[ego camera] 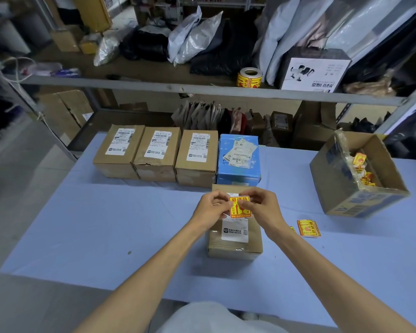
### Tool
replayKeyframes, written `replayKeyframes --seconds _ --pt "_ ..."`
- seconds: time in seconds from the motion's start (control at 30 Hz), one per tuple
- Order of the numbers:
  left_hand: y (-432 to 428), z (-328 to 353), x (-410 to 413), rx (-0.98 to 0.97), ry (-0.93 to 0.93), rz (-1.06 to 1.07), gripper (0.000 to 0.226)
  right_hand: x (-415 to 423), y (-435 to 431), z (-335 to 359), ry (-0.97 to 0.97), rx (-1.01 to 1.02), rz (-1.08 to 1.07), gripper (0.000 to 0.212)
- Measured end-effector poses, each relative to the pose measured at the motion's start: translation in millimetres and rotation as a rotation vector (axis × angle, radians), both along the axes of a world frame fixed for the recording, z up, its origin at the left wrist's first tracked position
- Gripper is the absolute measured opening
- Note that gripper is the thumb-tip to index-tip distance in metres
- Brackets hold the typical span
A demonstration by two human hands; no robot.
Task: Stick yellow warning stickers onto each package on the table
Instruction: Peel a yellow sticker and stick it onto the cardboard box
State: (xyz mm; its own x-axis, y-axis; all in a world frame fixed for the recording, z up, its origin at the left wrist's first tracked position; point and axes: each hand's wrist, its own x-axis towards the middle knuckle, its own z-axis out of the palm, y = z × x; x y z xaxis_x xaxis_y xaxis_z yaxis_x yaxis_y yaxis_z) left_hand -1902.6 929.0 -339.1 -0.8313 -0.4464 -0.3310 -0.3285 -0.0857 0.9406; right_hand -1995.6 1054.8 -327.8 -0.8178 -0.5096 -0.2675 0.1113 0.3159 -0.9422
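Across the blue table (106,224) four packages (157,155) wait. My left hand (210,207) and right hand (262,209) pinch one yellow sticker (240,205) over the nearest box (235,251), likely to peel its backing.

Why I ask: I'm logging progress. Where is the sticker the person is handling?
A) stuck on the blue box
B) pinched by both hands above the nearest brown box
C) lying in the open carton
B: the left hand and right hand both pinch the yellow sticker over the nearest brown box.
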Motion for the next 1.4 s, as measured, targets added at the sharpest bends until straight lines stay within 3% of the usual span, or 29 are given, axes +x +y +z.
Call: replayKeyframes --seconds 0.27,0.47,0.9,1.1,1.4 --pt "0.1 2.7 -0.8 -0.02 -0.039 0.03 0.006 0.3 1.9 -0.6 0.024 0.029 0.02 0.012" --pt "0.8 2.6 2.2 -0.01 -0.062 -0.026 0.008 3.0 2.0 3.4 0.011 0.023 -0.062 0.028" --pt "3.5 9.4 6.4 0.082 -0.033 -0.071 0.008 -2.9 3.7 0.1 0.065 0.046 -0.051 0.017" --pt "4.9 8.2 7.4 0.11 -0.01 -0.012 0.009 4.1 6.3 -5.8 0.478 0.241 -0.038 0.017" --pt "3.6 4.2 9.5 0.125 -0.006 0.041 0.01 15.8 5.8 -7.2 0.497 0.152 0.104 0.006"
